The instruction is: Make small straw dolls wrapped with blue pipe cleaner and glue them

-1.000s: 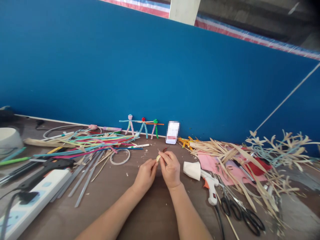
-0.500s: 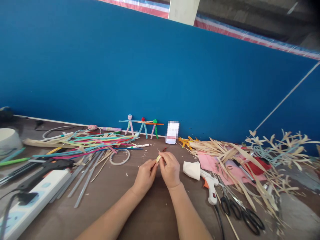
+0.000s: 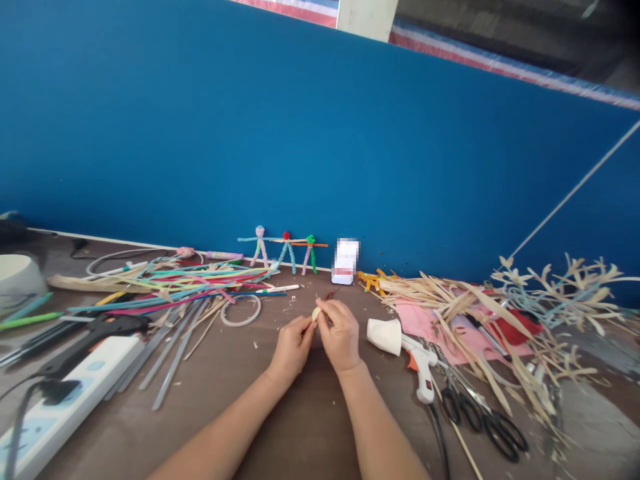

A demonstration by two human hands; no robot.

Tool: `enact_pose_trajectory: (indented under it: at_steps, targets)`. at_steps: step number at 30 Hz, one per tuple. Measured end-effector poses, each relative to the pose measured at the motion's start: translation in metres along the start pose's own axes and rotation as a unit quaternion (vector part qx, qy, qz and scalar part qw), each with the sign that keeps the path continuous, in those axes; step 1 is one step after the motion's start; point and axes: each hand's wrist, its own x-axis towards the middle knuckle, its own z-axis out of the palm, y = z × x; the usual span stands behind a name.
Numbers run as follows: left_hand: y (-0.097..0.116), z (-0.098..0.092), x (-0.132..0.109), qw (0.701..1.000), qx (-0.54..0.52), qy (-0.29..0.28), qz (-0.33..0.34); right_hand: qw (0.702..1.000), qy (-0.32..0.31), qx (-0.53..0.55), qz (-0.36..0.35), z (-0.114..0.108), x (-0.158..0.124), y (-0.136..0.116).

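Note:
My left hand [image 3: 291,347] and my right hand [image 3: 340,335] meet above the middle of the table. Between their fingertips is a small pale-yellow piece [image 3: 315,313], perhaps a bent pipe cleaner; most of it is hidden by the fingers. Both hands pinch it from either side. A small dark-red piece [image 3: 329,295] lies just beyond my right fingers. Behind the hands, three pipe-cleaner figures [image 3: 286,253] stand in a row against the blue panel, beside a propped phone [image 3: 345,261] with a blurred screen.
Left are piled pipe cleaners [image 3: 175,283], a tape ring [image 3: 241,311], clear glue sticks [image 3: 180,357], a black glue gun [image 3: 95,337] and a power strip [image 3: 75,407]. Right are a white glue gun [image 3: 425,373], black-handled scissors [image 3: 503,437], dry husk strips [image 3: 430,297] and pink sheets [image 3: 420,327].
The pale-yellow piece looks rounder and more bent between my fingertips than before. My hands have stayed in nearly the same place.

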Motion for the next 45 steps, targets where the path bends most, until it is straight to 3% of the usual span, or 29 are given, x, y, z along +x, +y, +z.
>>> enact_pose_trajectory:
  at_steps: [2, 5, 9, 15, 20, 25, 35, 45]
  targets:
    - [-0.004, 0.002, 0.002, 0.992, -0.111, -0.003, -0.065, 0.999, 0.001, 0.032, 0.025, 0.003, -0.001, 0.000]
    - [-0.008, 0.004, 0.006, 0.941, -0.298, -0.021, -0.160, 0.992, 0.013, 0.092, 0.085, 0.009, -0.003, 0.003]
    - [-0.007, 0.003, 0.008, 0.894, -0.400, -0.028, -0.200, 0.978, -0.005, 0.155, 0.138, 0.014, -0.002, 0.009]
    - [-0.002, 0.002, 0.006, 0.900, -0.379, -0.061, -0.208, 0.952, -0.009, 0.222, 0.210, 0.016, -0.001, 0.014]
    - [-0.001, 0.002, 0.006, 0.909, -0.356, -0.069, -0.205, 0.903, -0.001, 0.339, 0.265, 0.017, 0.000, 0.015]
    - [0.003, 0.001, 0.005, 0.915, -0.339, -0.089, -0.199, 0.870, 0.004, 0.380, 0.314, 0.014, 0.002, 0.011]
    - [0.003, 0.000, 0.004, 0.917, -0.341, -0.103, -0.182, 0.867, -0.015, 0.399, 0.300, 0.011, 0.003, 0.006]
    - [-0.001, 0.003, 0.003, 0.918, -0.343, -0.096, -0.172, 0.890, -0.030, 0.354, 0.284, 0.016, 0.000, 0.012]
